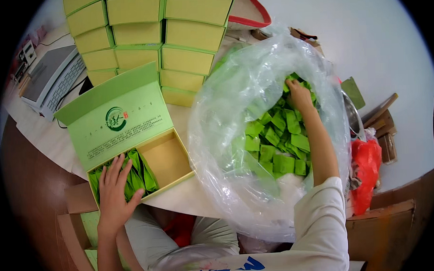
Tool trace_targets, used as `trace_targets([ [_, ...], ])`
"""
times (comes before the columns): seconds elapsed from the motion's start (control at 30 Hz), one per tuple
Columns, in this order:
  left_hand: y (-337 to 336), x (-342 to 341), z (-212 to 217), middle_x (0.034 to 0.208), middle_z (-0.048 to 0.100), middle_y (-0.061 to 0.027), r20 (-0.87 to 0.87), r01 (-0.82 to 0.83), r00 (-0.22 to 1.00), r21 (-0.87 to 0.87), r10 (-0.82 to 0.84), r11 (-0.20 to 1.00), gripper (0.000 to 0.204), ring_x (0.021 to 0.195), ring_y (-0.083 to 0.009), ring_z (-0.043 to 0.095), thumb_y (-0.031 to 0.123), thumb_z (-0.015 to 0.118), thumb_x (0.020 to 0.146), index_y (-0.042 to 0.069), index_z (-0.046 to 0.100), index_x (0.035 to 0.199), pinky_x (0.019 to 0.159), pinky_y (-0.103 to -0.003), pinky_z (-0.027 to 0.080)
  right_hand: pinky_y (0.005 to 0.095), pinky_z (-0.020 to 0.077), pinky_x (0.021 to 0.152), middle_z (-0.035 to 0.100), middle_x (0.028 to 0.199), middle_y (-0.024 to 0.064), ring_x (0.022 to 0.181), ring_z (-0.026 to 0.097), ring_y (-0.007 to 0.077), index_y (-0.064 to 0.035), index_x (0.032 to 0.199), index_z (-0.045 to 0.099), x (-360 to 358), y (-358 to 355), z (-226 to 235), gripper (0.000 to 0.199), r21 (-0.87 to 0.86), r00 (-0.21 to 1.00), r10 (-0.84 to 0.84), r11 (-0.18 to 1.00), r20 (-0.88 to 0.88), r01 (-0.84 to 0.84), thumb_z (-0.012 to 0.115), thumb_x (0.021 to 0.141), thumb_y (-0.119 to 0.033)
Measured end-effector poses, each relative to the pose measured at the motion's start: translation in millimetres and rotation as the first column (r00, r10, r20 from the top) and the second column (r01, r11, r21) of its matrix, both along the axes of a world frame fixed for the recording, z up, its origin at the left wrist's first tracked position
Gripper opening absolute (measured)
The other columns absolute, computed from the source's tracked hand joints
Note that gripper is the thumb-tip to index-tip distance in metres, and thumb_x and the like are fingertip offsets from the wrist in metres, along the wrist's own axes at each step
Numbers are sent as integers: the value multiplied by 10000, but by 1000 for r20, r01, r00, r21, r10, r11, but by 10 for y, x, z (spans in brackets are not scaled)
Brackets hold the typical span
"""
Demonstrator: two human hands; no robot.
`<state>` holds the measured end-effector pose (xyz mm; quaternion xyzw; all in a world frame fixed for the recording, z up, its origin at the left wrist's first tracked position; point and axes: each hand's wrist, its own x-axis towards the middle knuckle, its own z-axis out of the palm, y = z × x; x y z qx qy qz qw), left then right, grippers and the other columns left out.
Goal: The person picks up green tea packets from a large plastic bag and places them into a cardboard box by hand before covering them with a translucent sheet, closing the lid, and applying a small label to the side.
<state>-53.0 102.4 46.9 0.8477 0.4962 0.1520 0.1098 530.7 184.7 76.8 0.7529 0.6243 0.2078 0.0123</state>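
In front of me on the left, a green and yellow gift box [167, 158] lies with its printed lid [125, 117] tilted up at the back. Green packets [140, 169] stand in a row in its left part, while the right part shows bare yellow bottom. My left hand [116, 194] rests over these packets with its fingers spread. To the right, a large clear plastic bag [217, 150] stands open around a heap of small green packets [281, 133]. Deep in the bag, my right hand [299, 94] reaches into the far side of the heap, its fingertips pinched among the packets; what they hold is hidden.
Stacked yellow-green boxes [137, 33] rise behind the gift box. A grey machine [52, 79] sits at the far left of the table. Right of the bag hangs a red plastic bag [365, 173]. Cardboard boxes stand on the floor at lower left [74, 236] and lower right [383, 235].
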Motion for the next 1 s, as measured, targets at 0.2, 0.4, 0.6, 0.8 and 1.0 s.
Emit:
trace_targets([
  [0.2, -45, -102, -59, 1456, 336, -144, 23, 12, 1000, 25, -13, 1000, 603, 1357, -307, 289, 320, 555, 852, 54, 404, 1371, 1121, -479, 163, 422, 509, 711, 557, 1128, 92, 905, 608, 334, -150, 1182, 520, -618, -1042, 65, 516, -127, 952, 233, 957, -198, -260, 647, 699, -21],
  [0.4, 26, -89, -160, 1404, 409, -153, 204, 21, 978, 87, -39, 996, 524, 1289, -327, 378, 214, 590, 859, 37, 443, 1329, 1086, -478, 241, 391, 499, 815, 528, 1238, 112, 1009, 583, 337, -151, 1246, 536, -1598, -1827, 146, 643, 154, 833, 330, 944, -445, -291, 659, 653, 66],
  [0.6, -322, 419, 35, 1145, 580, -144, 662, 203, 722, 76, -201, 976, 275, 1078, -282, 553, 100, 577, 868, 11, 581, 1129, 944, -344, 405, 328, 391, 960, 538, 1260, 131, 1127, 527, 263, -29, 1264, 509, -1984, -2163, -142, 370, 373, 594, 390, 914, -704, -158, 580, 907, -95],
  [0.8, -718, 782, -64, 1103, 601, -118, 897, 537, 440, -216, -53, 816, 287, 992, -176, 589, 123, 563, 908, 19, 551, 1176, 879, -301, 446, 286, 401, 903, 548, 1091, 79, 974, 500, 176, 44, 1201, 497, -2416, -2355, -177, 411, 435, 153, 407, 846, -900, 307, 444, 997, -308],
  [1.0, -1028, 992, -142, 1243, 516, -136, 920, 886, 203, -318, 335, 337, 619, 1150, -216, 513, 375, 452, 975, 73, 173, 1438, 964, -328, 408, 324, 440, 840, 527, 1151, 132, 1038, 510, 243, -9, 1251, 517, -3167, -2411, -255, 337, 649, 599, 592, 745, -539, -153, 525, 923, -88],
])
